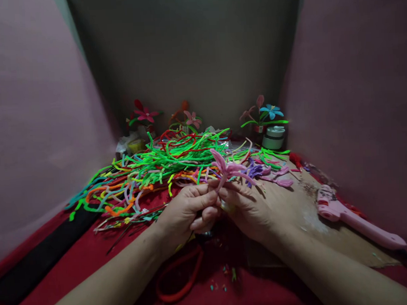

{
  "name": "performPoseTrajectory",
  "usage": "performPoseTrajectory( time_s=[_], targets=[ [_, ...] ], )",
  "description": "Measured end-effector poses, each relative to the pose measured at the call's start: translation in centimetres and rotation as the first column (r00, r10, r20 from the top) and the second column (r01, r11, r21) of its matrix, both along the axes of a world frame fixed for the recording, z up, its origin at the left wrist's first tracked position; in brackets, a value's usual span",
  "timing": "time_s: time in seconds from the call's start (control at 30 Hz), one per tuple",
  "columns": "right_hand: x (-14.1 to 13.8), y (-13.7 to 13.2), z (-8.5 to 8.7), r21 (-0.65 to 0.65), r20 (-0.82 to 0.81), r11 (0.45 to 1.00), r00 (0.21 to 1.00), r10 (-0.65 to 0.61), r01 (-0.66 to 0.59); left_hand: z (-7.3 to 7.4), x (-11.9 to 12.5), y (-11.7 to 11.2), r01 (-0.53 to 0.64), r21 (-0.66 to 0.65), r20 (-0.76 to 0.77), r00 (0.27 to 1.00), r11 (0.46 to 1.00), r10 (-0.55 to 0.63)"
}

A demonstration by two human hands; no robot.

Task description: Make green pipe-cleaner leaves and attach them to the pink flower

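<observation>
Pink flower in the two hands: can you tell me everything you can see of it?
The pink flower looks made of fuzzy, pipe-cleaner-like strands. Its long, narrow petals spread from a slim base: one points up, tilting toward the picture's left, others reach right. The left hand and right hand pinch it low down, in front of the heaped coloured strands. Fingers hide its lower end.

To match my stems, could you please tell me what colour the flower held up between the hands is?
Pink; the flower shows in the head view.
</observation>
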State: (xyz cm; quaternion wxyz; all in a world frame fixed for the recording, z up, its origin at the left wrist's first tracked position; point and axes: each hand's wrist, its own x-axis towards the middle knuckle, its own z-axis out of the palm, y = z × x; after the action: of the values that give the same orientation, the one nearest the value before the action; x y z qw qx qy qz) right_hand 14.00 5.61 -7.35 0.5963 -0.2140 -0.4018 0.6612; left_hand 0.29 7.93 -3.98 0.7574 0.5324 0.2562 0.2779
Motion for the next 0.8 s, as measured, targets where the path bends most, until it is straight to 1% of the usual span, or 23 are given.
performPoseTrajectory(
  time_s=[0.03, 0.07, 0.1, 0.13, 0.17, 0.2, 0.23, 0.27, 0.3, 0.33, 0.37, 0.4, 0.43, 0.47, 0.5, 0.53, 0.67, 0.8],
  targets=[
    [0.0, 0.0, 0.0, 0.013, -0.009, 1.0, 1.0, -0.002, 0.002, 0.1, 0.0, 0.0, 0.023, -0.003, -0.003, 1.0, 1.0, -0.023],
    [0.0, 0.0, 0.0, 0.024, -0.02, 1.0, 1.0, -0.016, 0.016, 0.2, 0.1, -0.1, 0.03, 0.021, -0.028, 0.999, 0.999, -0.029],
    [0.0, 0.0, 0.0, 0.033, -0.033, 0.999, 0.999, -0.039, 0.04, 0.3, 0.1, -0.2, 0.018, 0.08, -0.076, 0.997, 0.997, -0.012],
    [-0.1, 0.0, -0.1, 0.033, -0.044, 0.997, 0.997, -0.067, 0.069, 0.4, 0.1, -0.3, -0.011, 0.183, -0.135, 0.99, 0.983, 0.036],
    [-0.2, -0.1, -0.1, 0.026, -0.054, 0.995, 0.994, -0.094, 0.096, 0.4, 0.1, -0.4, -0.046, 0.324, -0.194, 0.974, 0.945, 0.114],
    [-0.2, -0.1, -0.2, 0.012, -0.056, 0.993, 0.992, -0.116, 0.117, 0.2, 0.1, -0.4, -0.077, 0.488, -0.234, 0.948, 0.869, 0.216],
    [-0.3, -0.1, -0.3, -0.005, -0.052, 0.991, 0.99, -0.132, 0.132, 0.0, 0.1, -0.4, -0.093, 0.652, -0.246, 0.913, 0.753, 0.326],
    [-0.4, -0.2, -0.3, -0.017, -0.044, 0.989, 0.988, -0.146, 0.146, -0.4, 0.0, -0.4, -0.087, 0.789, -0.234, 0.873, 0.608, 0.428],
    [-0.5, -0.2, -0.4, -0.021, -0.034, 0.986, 0.986, -0.164, 0.163, -0.8, -0.1, -0.3, -0.066, 0.884, -0.202, 0.838, 0.463, 0.507],
    [-0.5, -0.3, -0.4, -0.016, -0.025, 0.982, 0.982, -0.187, 0.187, -1.3, -0.2, -0.2, -0.031, 0.938, -0.179, 0.81, 0.346, 0.558],
    [-0.6, -0.3, -0.5, -0.002, -0.015, 0.977, 0.977, -0.214, 0.214, -1.7, -0.3, -0.1, 0.004, 0.963, -0.166, 0.794, 0.268, 0.585],
    [-0.6, -0.3, -0.5, 0.013, -0.004, 0.971, 0.971, -0.239, 0.239, -2.0, -0.4, 0.1, 0.027, 0.975, -0.157, 0.793, 0.222, 0.589],
    [-0.7, -0.3, -0.4, 0.027, 0.009, 0.965, 0.966, -0.26, 0.259, -2.2, -0.5, 0.2, 0.04, 0.978, -0.155, 0.799, 0.206, 0.58],
    [-0.7, -0.4, -0.4, 0.033, 0.026, 0.963, 0.963, -0.27, 0.269, -2.3, -0.5, 0.2, 0.037, 0.976, -0.156, 0.809, 0.215, 0.567],
    [-0.7, -0.4, -0.3, 0.035, 0.043, 0.963, 0.962, -0.268, 0.267, -2.3, -0.5, 0.2, 0.024, 0.97, -0.157, 0.818, 0.24, 0.554],
    [-0.8, -0.4, -0.2, 0.036, 0.058, 0.965, 0.963, -0.262, 0.26, -2.2, -0.5, 0.2, 0.001, 0.961, -0.157, 0.824, 0.277, 0.544],
    [-0.8, -0.6, 0.4, 0.069, 0.07, 0.975, 0.974, -0.214, 0.209, -1.3, -0.2, -0.3, -0.115, 0.876, -0.172, 0.834, 0.469, 0.525],
    [-0.6, -0.8, 0.9, 0.1, 0.11, 0.971, 0.967, -0.228, 0.218, -0.6, 0.4, -0.7, -0.209, 0.713, -0.187, 0.863, 0.669, 0.469]
  ],
)
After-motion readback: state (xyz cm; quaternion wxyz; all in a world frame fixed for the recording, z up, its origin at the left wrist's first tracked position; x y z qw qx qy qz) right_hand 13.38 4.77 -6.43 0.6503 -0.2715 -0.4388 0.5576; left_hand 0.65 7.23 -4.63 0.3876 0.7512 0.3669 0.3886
